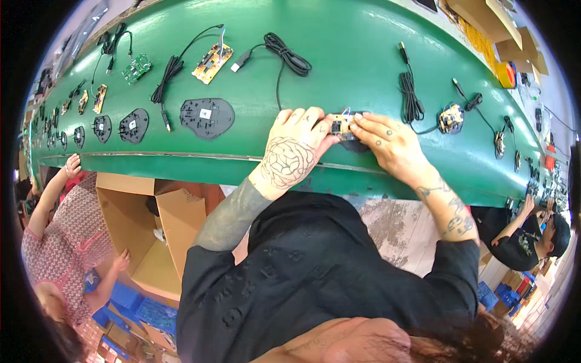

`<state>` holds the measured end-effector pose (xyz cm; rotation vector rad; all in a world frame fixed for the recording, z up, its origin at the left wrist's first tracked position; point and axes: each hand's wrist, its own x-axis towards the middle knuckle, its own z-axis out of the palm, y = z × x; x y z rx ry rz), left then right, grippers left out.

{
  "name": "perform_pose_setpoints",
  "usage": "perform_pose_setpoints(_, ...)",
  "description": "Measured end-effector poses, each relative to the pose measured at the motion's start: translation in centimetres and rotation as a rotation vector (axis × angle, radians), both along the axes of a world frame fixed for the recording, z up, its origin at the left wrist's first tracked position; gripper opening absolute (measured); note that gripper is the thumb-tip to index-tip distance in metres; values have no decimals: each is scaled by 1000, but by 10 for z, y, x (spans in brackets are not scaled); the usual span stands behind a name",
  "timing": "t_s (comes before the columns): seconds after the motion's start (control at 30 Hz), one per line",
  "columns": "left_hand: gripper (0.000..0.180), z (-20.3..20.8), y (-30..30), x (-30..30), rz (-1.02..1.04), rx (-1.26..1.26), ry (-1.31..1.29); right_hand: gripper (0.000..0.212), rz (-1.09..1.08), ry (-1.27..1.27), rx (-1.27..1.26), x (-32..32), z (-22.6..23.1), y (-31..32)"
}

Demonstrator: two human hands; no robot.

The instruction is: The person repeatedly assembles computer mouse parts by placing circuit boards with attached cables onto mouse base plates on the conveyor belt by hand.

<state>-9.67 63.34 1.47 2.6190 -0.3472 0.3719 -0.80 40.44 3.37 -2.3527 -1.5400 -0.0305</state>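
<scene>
At the near edge of the green bench, my left hand and my right hand close in on a small tan circuit board from either side. Fingers of both hands are bent and press at its edges. Thin coloured wires rise from the board's far side. Beneath it a black plastic base shows partly; my hands hide the rest, and I cannot tell whether the board is seated in it. A black USB cable, coiled and tied, lies beyond my left hand, its lead running down behind that hand.
Black mouse-shaped base plates line the green bench on the left. Beside them lie a loose tan board and a green board. Right of me sits another base with board. Co-workers flank me; an open cardboard box stands left.
</scene>
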Motion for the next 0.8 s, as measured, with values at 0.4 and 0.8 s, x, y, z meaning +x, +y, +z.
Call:
perform_pose_setpoints(0.4, 40, -1, 35, 18, -30, -142, 110, 33, -25, -68, 103, 5, -10, 31)
perform_pose_setpoints(0.8, 38, 7, 36, 22, -29, -155, 263, 23, -68, 457, 71, 34, 13, 38)
